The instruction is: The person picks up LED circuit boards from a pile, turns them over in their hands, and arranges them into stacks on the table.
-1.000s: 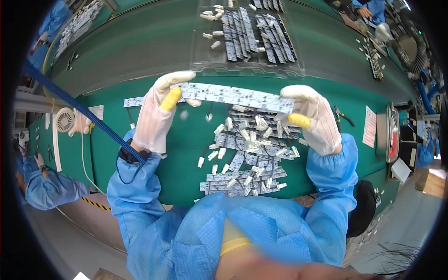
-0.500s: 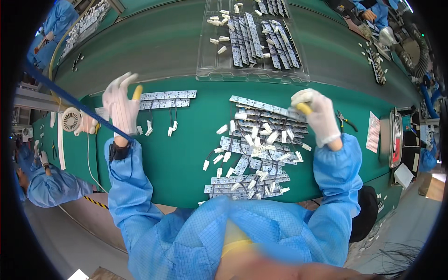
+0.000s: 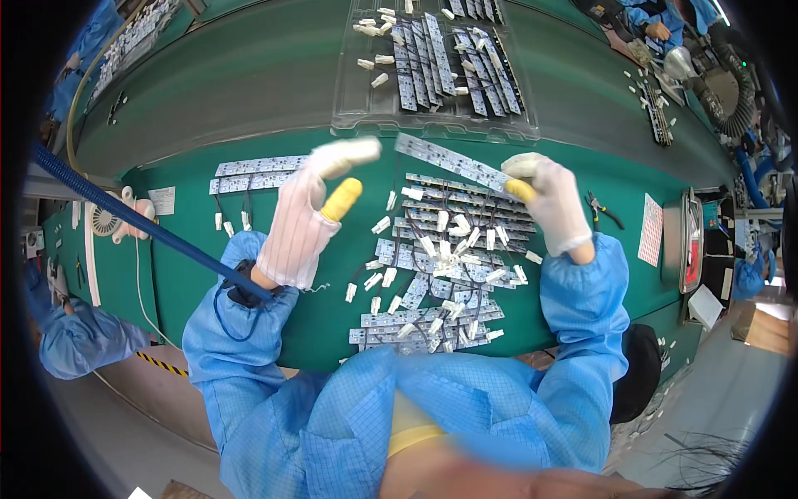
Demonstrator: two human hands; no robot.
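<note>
Half a second ago, the left hand [image 3: 306,220] was above the two strips [image 3: 258,166] on its left side; now it has come back toward the middle, open, its thumb and fingers apart, without a hold. The right hand [image 3: 549,204] is gripping one end of a circuit strip [image 3: 449,160], whose other end is now tilted farther away and stands near the left fingertips. Below this strip, to the left of the right hand, lies a pile of strips [image 3: 478,200] with white connectors [image 3: 460,224].

The surface is a green mat [image 3: 320,324]; beyond both hands a clear tray [image 3: 349,116] stands on a dark belt [image 3: 249,91]. Pliers [image 3: 611,217] lie right of the right hand. Green mat shows between left wrist and pile; its near edge meets the person's body. A blue hose [image 3: 141,219] crosses to the left wrist.
</note>
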